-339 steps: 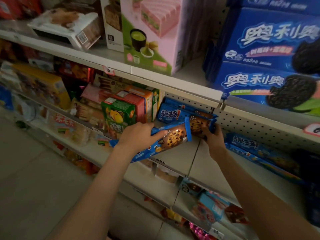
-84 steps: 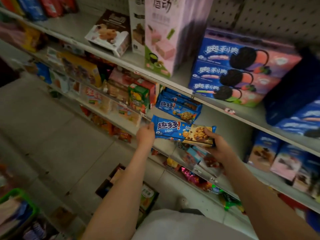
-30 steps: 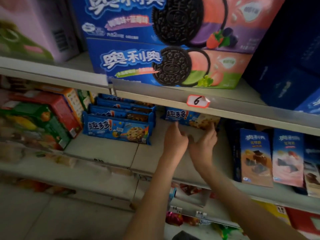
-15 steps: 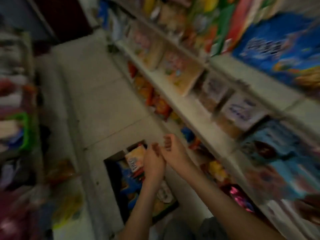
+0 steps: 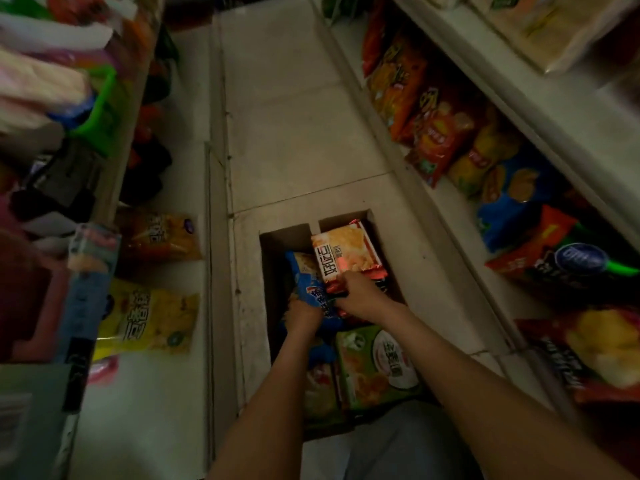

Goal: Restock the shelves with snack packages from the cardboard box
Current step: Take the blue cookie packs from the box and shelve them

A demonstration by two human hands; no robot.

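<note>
The open cardboard box [image 5: 272, 261] sits on the floor below me, between two shelf units. Inside it my left hand [image 5: 304, 316] is closed around a blue snack package [image 5: 311, 289]. My right hand [image 5: 357, 295] pinches the lower edge of an orange-and-red snack package [image 5: 346, 252], which lies on top of other packs at the far end of the box. A green snack package [image 5: 375, 365] lies in the near part of the box, partly under my right forearm. Deeper contents are dark and hard to make out.
On the right, low shelves [image 5: 460, 216] hold orange, yellow and blue chip bags [image 5: 433, 133]. The left shelf unit [image 5: 166, 393] carries yellow snack bags [image 5: 149, 320] and a green basket [image 5: 100, 109]. The tiled aisle floor [image 5: 294, 116] runs ahead beyond the box.
The view swung from the biscuit shelf down to the floor. Both hands left the shelf, dropped into the box and closed on packages there.
</note>
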